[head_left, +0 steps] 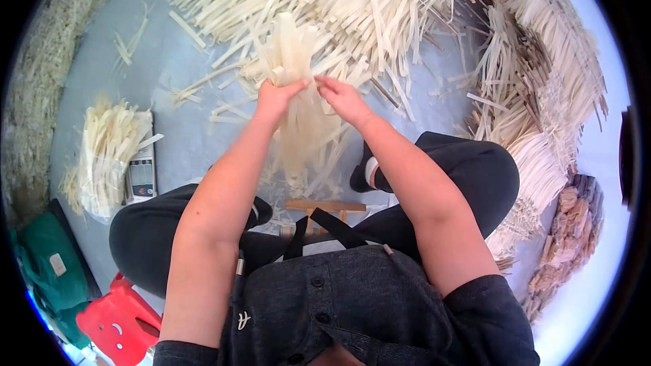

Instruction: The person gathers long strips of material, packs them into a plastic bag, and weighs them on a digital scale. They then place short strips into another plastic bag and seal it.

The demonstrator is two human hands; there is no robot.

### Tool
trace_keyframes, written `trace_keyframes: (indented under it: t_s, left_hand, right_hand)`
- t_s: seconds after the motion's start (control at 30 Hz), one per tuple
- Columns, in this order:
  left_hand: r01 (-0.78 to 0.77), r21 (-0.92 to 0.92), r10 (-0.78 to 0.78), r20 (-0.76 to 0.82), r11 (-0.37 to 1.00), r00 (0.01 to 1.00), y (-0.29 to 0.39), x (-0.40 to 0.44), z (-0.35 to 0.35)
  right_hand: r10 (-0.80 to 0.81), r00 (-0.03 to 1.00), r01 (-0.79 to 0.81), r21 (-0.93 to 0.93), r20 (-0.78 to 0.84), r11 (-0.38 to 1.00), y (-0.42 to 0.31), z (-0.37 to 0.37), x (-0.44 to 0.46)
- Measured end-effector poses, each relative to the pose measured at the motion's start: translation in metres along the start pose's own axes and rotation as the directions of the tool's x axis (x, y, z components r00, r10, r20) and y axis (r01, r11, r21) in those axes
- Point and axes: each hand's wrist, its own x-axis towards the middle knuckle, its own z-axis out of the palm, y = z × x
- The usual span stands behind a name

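Note:
In the middle of the head view, a bundle of thin, flat, cream-coloured strips point(293, 51) stands fanned out at its top. My left hand point(274, 100) is wrapped round its left side, with the thumb lying across the front. On the other side my right hand point(344, 103) has its fingers drawn together, the tips at the bundle's right edge. What those fingertips pinch, if anything, is too small to make out. Just beyond both hands lies a broad pile of similar strips point(339, 7).
More strips are heaped at the right point(549, 61). On the left, a bagged bundle point(105, 156) rests on a digital scale point(142, 176). A red plastic stool point(119, 325) and a green bag point(54, 264) are at lower left. A wooden stool point(325, 206) is under me.

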Motion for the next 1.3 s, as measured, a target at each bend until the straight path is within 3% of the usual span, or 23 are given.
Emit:
trace_keyframes:
  t_s: [0.07, 0.13, 0.2, 0.27, 0.37, 0.43, 0.47, 0.5, 0.53, 0.67, 0.7, 0.8, 0.87, 0.9, 0.97, 1.0, 1.07, 1.1, 1.17, 1.2, 1.27, 1.3]
  left_hand:
    - [-0.075, -0.119, 0.066, -0.082, 0.99, 0.994, 0.014, -0.005, -0.003]
    - [-0.167, -0.119, 0.151, -0.134, 0.979, 0.979, 0.042, -0.018, -0.002]
    - [-0.247, -0.115, 0.223, -0.188, 0.962, 0.956, 0.071, -0.035, -0.007]
    - [-0.322, -0.02, 0.317, -0.13, 0.947, 0.94, 0.097, -0.046, -0.017]
    - [-0.446, -0.074, 0.435, -0.129, 0.892, 0.891, 0.127, -0.06, -0.023]
    - [-0.473, -0.065, 0.459, -0.155, 0.879, 0.875, 0.137, -0.061, -0.029]
    - [-0.483, -0.06, 0.466, -0.181, 0.874, 0.866, 0.14, -0.063, -0.031]
    - [-0.489, -0.064, 0.472, -0.177, 0.87, 0.863, 0.141, -0.066, -0.03]
    - [-0.481, -0.103, 0.456, -0.2, 0.871, 0.867, 0.143, -0.069, -0.029]
    - [-0.476, -0.221, 0.441, -0.189, 0.851, 0.877, 0.141, -0.075, -0.026]
    - [-0.478, -0.226, 0.444, -0.186, 0.848, 0.876, 0.14, -0.077, -0.024]
    - [-0.476, -0.267, 0.435, -0.199, 0.838, 0.878, 0.144, -0.085, -0.021]
    - [-0.451, -0.312, 0.391, -0.238, 0.836, 0.889, 0.151, -0.089, -0.025]
    - [-0.456, -0.314, 0.392, -0.248, 0.833, 0.886, 0.156, -0.089, -0.032]
    - [-0.591, -0.34, 0.512, -0.299, 0.731, 0.805, 0.168, -0.084, -0.057]
    - [-0.597, -0.341, 0.513, -0.31, 0.726, 0.801, 0.176, -0.084, -0.068]
    - [-0.614, -0.377, 0.489, -0.379, 0.694, 0.786, 0.19, -0.089, -0.089]
    - [-0.625, -0.372, 0.492, -0.396, 0.686, 0.775, 0.19, -0.092, -0.096]
    - [-0.528, -0.46, 0.389, -0.367, 0.714, 0.845, 0.19, -0.095, -0.106]
    - [-0.544, -0.456, 0.395, -0.385, 0.705, 0.834, 0.186, -0.096, -0.108]
    - [-0.39, -0.56, 0.275, -0.281, 0.731, 0.919, 0.175, -0.097, -0.106]
    - [-0.401, -0.563, 0.277, -0.295, 0.723, 0.914, 0.169, -0.099, -0.104]
  right_hand:
    - [0.086, 0.978, 0.031, -0.539, 0.191, 0.842, 0.014, -0.01, -0.014]
    - [0.302, 0.948, -0.112, -0.779, 0.103, 0.618, 0.032, -0.014, -0.032]
    - [0.308, 0.951, -0.17, -0.77, 0.036, 0.615, 0.044, -0.022, -0.051]
    - [0.317, 0.948, -0.228, -0.76, -0.03, 0.608, 0.055, -0.029, -0.058]
    - [0.166, 0.982, -0.179, -0.761, -0.095, 0.623, 0.05, -0.029, -0.048]
    - [0.285, 0.9, -0.428, -0.541, -0.33, 0.724, 0.02, -0.021, -0.035]
    - [0.274, 0.901, -0.423, -0.541, -0.336, 0.727, 0.014, -0.019, -0.031]
    - [0.444, 0.848, -0.514, -0.249, -0.289, 0.821, 0.007, -0.017, -0.03]
    - [0.582, 0.792, -0.581, 0.063, -0.186, 0.811, 0.0, -0.015, -0.028]
    - [0.519, 0.824, -0.529, 0.018, -0.227, 0.848, -0.017, 0.004, -0.04]
    - [0.193, 0.936, -0.247, -0.16, -0.296, 0.956, 0.008, 0.009, -0.036]
    - [-0.171, 0.952, 0.101, -0.266, -0.254, 0.959, 0.007, 0.018, -0.04]
    - [0.065, 0.997, -0.074, -0.469, -0.034, 0.88, -0.031, 0.009, -0.05]
    - [0.062, 0.998, -0.067, -0.474, -0.025, 0.878, -0.032, 0.004, -0.05]
    - [0.025, 0.993, -0.102, -0.699, -0.119, 0.707, -0.029, -0.009, -0.05]
    - [0.02, 0.994, -0.091, -0.704, -0.108, 0.704, -0.02, -0.016, -0.05]
    - [0.082, 0.984, -0.177, -0.832, -0.158, 0.526, 0.001, -0.027, -0.048]
    - [0.074, 0.987, -0.158, -0.836, -0.14, 0.525, 0.001, -0.026, -0.052]
    - [-0.139, 0.984, -0.011, -0.822, -0.11, 0.569, -0.007, -0.02, -0.056]
    - [-0.15, 0.985, 0.01, -0.823, -0.091, 0.567, -0.017, -0.02, -0.05]
    - [0.186, 0.976, -0.209, -0.688, -0.108, 0.695, -0.065, -0.016, -0.038]
    - [0.339, 0.936, -0.327, -0.594, -0.096, 0.735, -0.099, -0.013, -0.035]
